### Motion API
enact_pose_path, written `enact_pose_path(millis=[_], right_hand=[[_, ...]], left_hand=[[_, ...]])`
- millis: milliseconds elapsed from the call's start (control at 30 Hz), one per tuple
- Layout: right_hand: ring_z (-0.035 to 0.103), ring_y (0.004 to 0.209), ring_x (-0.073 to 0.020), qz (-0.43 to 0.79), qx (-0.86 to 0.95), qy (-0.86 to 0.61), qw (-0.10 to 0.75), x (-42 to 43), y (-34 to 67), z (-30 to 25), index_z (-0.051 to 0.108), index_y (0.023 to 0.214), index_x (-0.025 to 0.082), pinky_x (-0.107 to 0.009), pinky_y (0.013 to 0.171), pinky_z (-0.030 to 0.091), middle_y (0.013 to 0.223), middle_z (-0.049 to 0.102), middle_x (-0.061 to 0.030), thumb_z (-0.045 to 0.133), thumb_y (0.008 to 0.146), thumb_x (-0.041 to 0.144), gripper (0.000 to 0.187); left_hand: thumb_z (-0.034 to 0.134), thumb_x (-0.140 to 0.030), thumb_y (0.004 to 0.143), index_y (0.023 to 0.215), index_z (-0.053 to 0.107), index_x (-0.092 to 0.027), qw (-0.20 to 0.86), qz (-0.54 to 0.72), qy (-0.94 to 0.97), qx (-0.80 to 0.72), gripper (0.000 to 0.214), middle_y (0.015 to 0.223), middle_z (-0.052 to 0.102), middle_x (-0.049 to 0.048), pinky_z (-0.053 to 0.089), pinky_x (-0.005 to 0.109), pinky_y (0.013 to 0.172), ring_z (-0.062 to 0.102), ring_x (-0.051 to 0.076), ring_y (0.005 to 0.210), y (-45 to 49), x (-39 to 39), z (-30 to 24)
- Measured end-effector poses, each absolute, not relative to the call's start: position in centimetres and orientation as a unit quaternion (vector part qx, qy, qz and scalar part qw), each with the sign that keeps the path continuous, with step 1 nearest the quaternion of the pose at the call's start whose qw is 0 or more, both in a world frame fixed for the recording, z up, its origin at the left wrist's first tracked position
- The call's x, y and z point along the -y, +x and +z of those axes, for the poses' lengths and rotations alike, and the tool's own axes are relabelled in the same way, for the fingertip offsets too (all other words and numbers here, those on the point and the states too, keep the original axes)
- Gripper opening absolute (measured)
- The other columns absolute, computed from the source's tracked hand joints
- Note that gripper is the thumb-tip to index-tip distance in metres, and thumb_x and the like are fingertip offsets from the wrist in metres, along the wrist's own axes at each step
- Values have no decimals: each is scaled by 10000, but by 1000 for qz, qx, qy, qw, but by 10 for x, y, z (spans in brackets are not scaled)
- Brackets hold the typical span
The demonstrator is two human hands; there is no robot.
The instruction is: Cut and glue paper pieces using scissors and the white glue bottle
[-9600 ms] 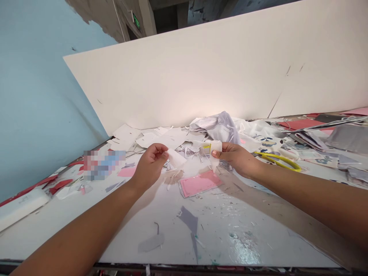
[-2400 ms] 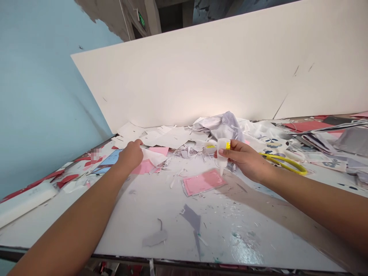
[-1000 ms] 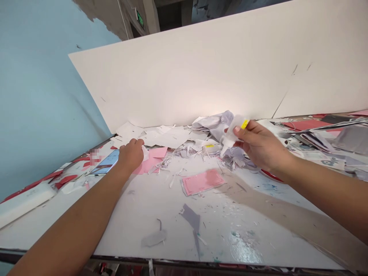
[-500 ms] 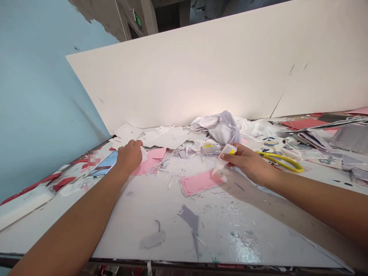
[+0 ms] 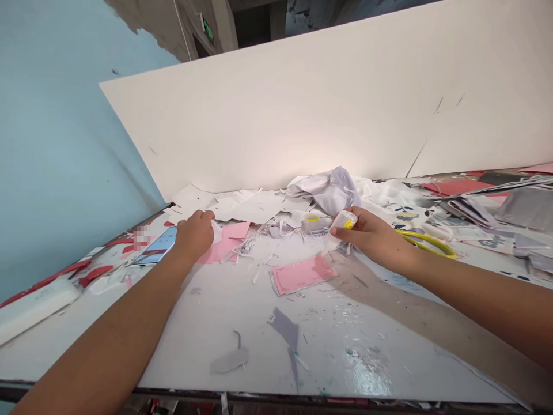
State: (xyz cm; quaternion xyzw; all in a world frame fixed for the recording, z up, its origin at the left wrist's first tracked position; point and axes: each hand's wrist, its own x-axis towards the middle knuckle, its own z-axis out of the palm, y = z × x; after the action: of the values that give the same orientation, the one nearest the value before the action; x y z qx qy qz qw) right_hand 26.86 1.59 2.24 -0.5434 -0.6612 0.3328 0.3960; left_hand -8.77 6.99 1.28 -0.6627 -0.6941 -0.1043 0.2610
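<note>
My right hand (image 5: 374,236) is closed around a small white glue bottle (image 5: 341,226) with a yellow label, its nozzle pointing down-left just above the far edge of a pink card (image 5: 303,274) lying on the white table (image 5: 242,323). My left hand (image 5: 195,235) is closed on a small white paper piece (image 5: 216,231) at the table's left, resting beside pink paper sheets (image 5: 228,241) and a phone (image 5: 158,246).
Paper scraps and white sheets (image 5: 254,207) litter the back of the table. A crumpled plastic bag (image 5: 330,187) and yellow scissors (image 5: 425,241) lie near my right hand. A second glue bottle (image 5: 315,223) lies among scraps. A white board (image 5: 324,104) stands behind. Grey scraps (image 5: 285,328) lie in front.
My right hand had raised the glue bottle, brought its nozzle down onto the pink card, and has now lifted it slightly off. My left hand has stayed put.
</note>
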Motion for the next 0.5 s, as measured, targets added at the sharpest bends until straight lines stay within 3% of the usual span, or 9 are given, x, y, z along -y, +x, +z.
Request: enact_pose_path(millis=[267, 500], right_hand=[[505, 570, -126, 209, 716, -574, 338, 4, 252, 38, 535, 858, 229, -243, 536, 381, 640, 557, 31, 556, 687, 406, 247], [515, 589, -141, 206, 727, -577, 310, -2, 254, 34, 531, 891, 225, -255, 547, 385, 648, 556, 27, 543, 688, 430, 289]], left_hand=[[287, -140, 796, 1022, 498, -177, 259, -102, -664, 694, 311, 966, 556, 94, 379, 348, 688, 565, 230, 869, -87, -68, 15], [290, -148, 799, 1026, 501, -180, 257, -104, -662, 697, 312, 975, 556, 100, 375, 348, 693, 563, 229, 869, -87, -68, 15]])
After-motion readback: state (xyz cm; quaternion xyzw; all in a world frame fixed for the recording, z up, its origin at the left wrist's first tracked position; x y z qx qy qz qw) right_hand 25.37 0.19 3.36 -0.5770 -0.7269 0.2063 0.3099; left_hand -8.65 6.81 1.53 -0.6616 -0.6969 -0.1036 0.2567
